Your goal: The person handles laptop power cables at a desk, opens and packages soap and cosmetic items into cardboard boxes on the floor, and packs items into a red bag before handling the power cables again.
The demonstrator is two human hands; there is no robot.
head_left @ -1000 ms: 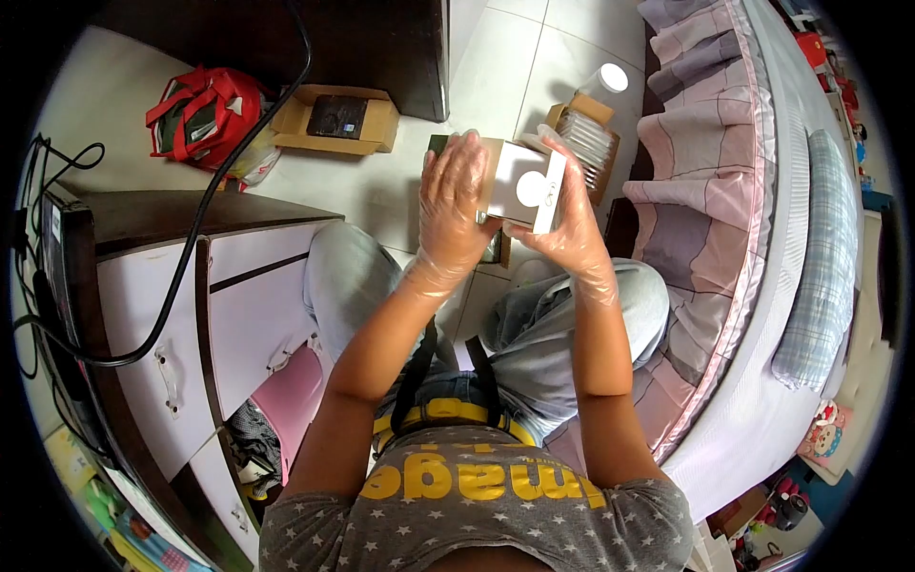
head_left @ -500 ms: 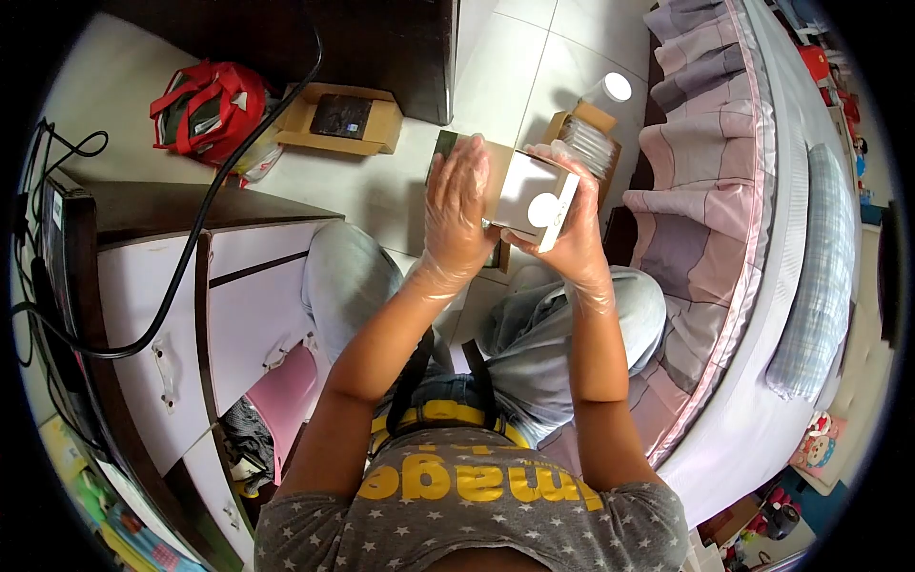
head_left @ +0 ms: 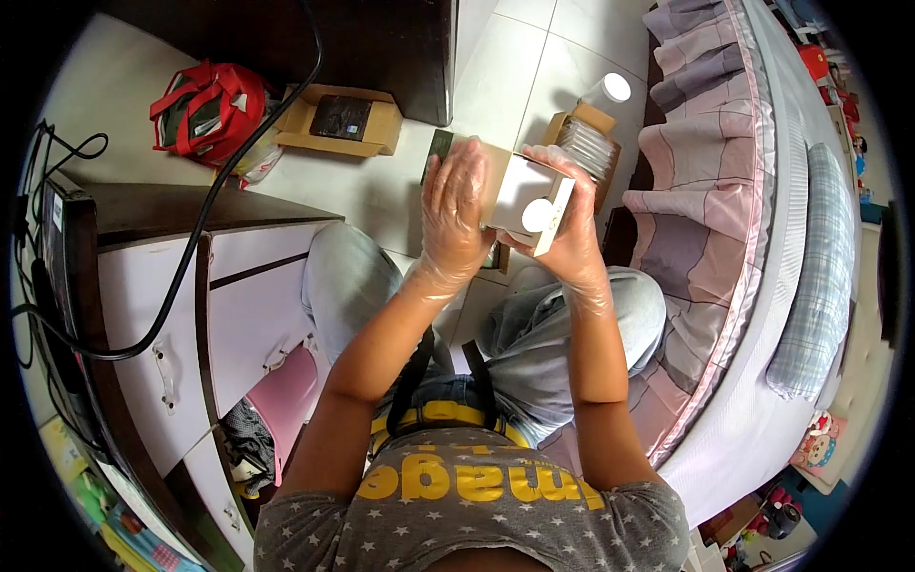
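Note:
A small white box [head_left: 521, 195] with a round white spot is raised above the floor in front of me. My right hand [head_left: 579, 224], in a clear plastic glove, is closed around its right side. On the left, my gloved left hand [head_left: 456, 205] stands flat against the box, fingers stretched upward and thumb near its lower edge. Behind my left hand, a dark green item [head_left: 436, 153] on the floor is mostly hidden. Just past my right hand sits an open cardboard box [head_left: 602, 118] of clear plastic-wrapped items [head_left: 584, 145].
A white-lidded jar [head_left: 604, 93] stands behind the cardboard box. Back left are a red bag [head_left: 212, 107] and another open carton [head_left: 379, 124] with a black box inside. Drawers [head_left: 253, 310] and a black cable [head_left: 202, 214] flank my left, a skirted bed [head_left: 729, 381] my right.
The white box has shifted slightly left and tilted a little. Both hands moved with it, the left one slightly leftward.

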